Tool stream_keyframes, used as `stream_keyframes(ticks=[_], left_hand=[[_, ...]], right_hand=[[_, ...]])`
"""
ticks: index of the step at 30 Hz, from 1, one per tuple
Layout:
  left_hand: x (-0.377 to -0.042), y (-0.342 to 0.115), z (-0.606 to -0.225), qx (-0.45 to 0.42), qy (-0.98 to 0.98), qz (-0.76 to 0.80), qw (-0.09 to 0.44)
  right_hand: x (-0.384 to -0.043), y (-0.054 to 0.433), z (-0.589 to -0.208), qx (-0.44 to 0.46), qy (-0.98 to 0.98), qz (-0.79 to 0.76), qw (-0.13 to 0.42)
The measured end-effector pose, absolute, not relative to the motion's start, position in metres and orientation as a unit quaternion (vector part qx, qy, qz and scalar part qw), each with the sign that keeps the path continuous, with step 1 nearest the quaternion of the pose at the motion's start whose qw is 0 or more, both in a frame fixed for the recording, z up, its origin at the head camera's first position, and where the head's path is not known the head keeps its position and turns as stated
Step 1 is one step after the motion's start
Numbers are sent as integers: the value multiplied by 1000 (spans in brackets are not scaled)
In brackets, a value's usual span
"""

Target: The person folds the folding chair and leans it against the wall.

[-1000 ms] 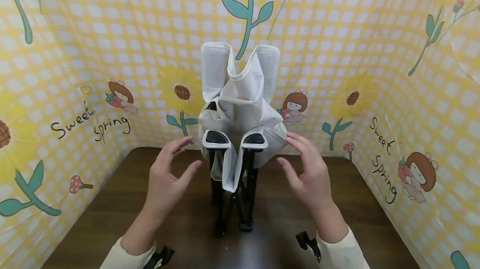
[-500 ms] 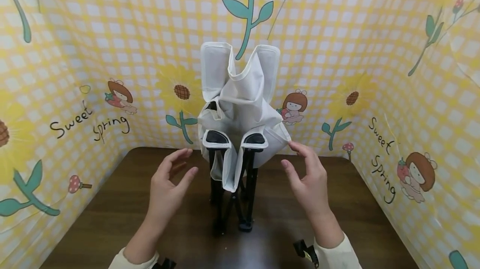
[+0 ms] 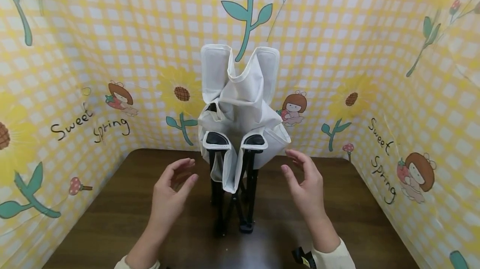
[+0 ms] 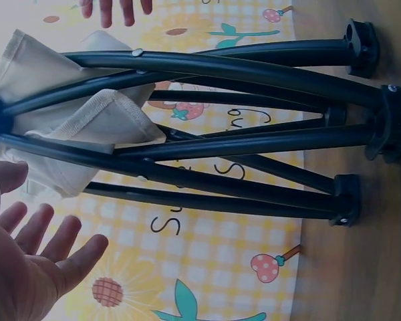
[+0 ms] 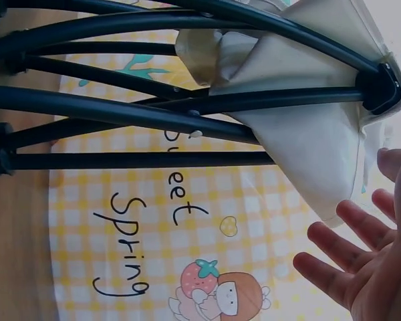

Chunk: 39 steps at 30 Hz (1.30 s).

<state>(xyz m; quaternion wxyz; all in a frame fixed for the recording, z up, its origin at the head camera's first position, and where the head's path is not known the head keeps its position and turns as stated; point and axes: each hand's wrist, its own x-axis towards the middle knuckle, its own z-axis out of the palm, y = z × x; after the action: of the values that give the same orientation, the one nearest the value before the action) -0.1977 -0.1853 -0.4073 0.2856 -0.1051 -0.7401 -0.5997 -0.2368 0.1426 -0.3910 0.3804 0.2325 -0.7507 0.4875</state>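
Observation:
A folded camping chair with white fabric (image 3: 247,94) and black legs (image 3: 252,194) stands upright in the middle of the head view. Its two front corners carry black end caps under white fabric pockets. To its left, my left hand (image 3: 170,194) is held apart from it, fingers relaxed and nothing in them. My right hand (image 3: 305,185) is on the other side, just below the fabric's right corner, also holding nothing. Both wrist views show the crossing black tubes (image 4: 254,144) and their plastic feet (image 4: 387,124); the right wrist view shows loose fabric (image 5: 314,114) near the fingertips.
The chair stands on a dark brown wooden table (image 3: 123,210). Yellow checked cloth (image 3: 150,31) with flowers and cartoon girls encloses the table at the back and both sides. A black strap piece (image 3: 301,256) shows at the right sleeve.
Both hands have drawn down and slightly back toward the body. The right fingertips, earlier at the fabric's right corner, are now below it. The chair stays in place.

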Motion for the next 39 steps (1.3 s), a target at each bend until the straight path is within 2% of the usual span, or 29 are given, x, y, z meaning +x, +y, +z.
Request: stream_keyframes(ticks=[7,18,24,39], left_hand=[[-198,-185,-418,-83,-736,-621,256],[-200,-181,-436,-66,-725,-644,238],[-202,-177,-444,-47,-712,-667,214],[-203,-172,-465,-13,-731,-666,150]], right_hand=[[-236,138,-401,221,-750,518,346],[-236,133,-416,198,-750,566,279],[-229,126,-416,159,-744,604,238],[-235,116,-449,131,-719,654,196]])
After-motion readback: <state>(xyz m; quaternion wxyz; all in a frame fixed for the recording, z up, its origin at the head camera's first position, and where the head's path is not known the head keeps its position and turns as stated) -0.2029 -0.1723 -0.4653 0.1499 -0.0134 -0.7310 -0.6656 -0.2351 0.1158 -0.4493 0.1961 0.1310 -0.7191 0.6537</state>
